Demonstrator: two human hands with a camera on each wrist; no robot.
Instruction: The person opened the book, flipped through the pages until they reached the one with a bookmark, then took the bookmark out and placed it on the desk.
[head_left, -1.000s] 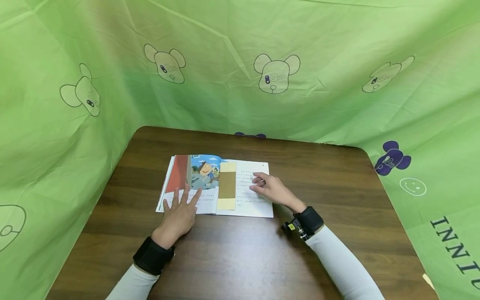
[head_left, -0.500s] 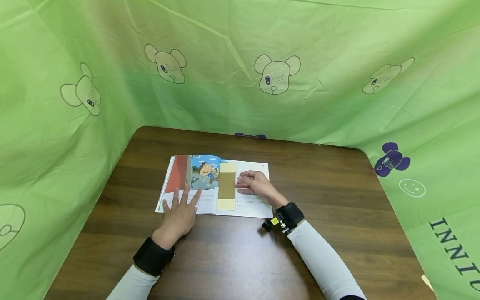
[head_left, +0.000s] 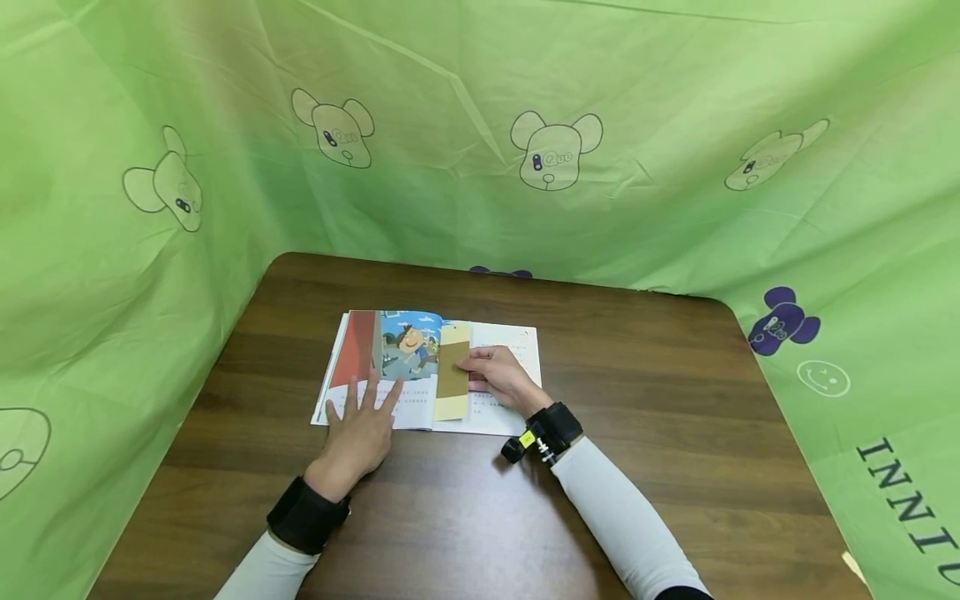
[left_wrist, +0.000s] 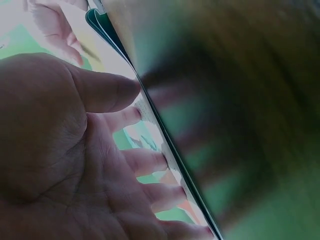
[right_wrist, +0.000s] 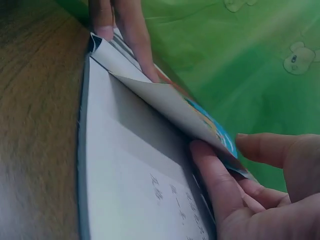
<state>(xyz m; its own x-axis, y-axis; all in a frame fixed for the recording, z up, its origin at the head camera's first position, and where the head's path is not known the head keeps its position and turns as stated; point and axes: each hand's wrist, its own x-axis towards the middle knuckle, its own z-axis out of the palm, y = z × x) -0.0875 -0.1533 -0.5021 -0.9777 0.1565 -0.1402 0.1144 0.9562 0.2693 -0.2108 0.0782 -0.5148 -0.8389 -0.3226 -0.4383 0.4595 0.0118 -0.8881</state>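
An open picture book point(head_left: 510, 417) lies on the table, a cartoon picture point(head_left: 412, 342) on its left page and printed text on its right. Along the gutter runs a cream bookmark point(head_left: 452, 407) with a brown middle band. My right hand point(head_left: 506, 377) pinches the bookmark's right edge. In the right wrist view the pale underside of the bookmark point(right_wrist: 165, 102) tilts up off the text page, the thumb point(right_wrist: 265, 147) on one side and fingers on the other. My left hand point(head_left: 356, 437) rests with spread fingers on the lower left page.
The brown wooden table point(head_left: 637, 350) extends around the book. A green curtain point(head_left: 450, 208) with printed bear heads hangs behind it and at both sides. Each wrist wears a black strap; a small camera point(head_left: 525, 444) sticks out from the right one.
My right hand has moved left across the right page to the bookmark and taken hold of its edge, which now lifts a little. My left hand stays in place.
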